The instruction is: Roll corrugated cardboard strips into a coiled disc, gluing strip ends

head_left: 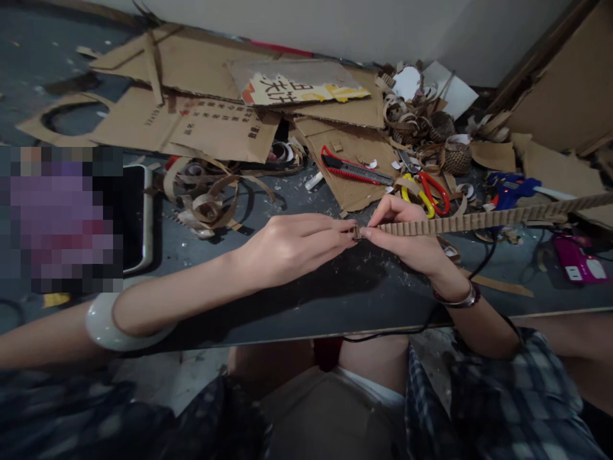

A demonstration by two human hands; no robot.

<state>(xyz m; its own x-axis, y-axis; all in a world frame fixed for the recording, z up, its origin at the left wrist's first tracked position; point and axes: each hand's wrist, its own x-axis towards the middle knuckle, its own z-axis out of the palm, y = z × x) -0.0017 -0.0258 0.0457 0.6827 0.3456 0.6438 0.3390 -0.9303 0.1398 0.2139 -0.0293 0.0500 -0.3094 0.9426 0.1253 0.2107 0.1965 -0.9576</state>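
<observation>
A long corrugated cardboard strip [483,220] stretches from the middle of the dark table [335,300] out to the right edge. My right hand [407,236] pinches the strip near its left end. My left hand [297,246] pinches that end tip, fingers pressed together against the right fingertips. A white bangle [103,322] sits on my left wrist, a thin bracelet [460,300] on the right.
Flat cardboard sheets [201,121] and curled cardboard strips [205,204] litter the far side. A red utility knife [354,169], yellow-red scissors [426,191], a blue glue gun [510,188], woven cardboard balls [454,156] and a pink device [577,265] lie nearby. A tablet [136,217] lies left.
</observation>
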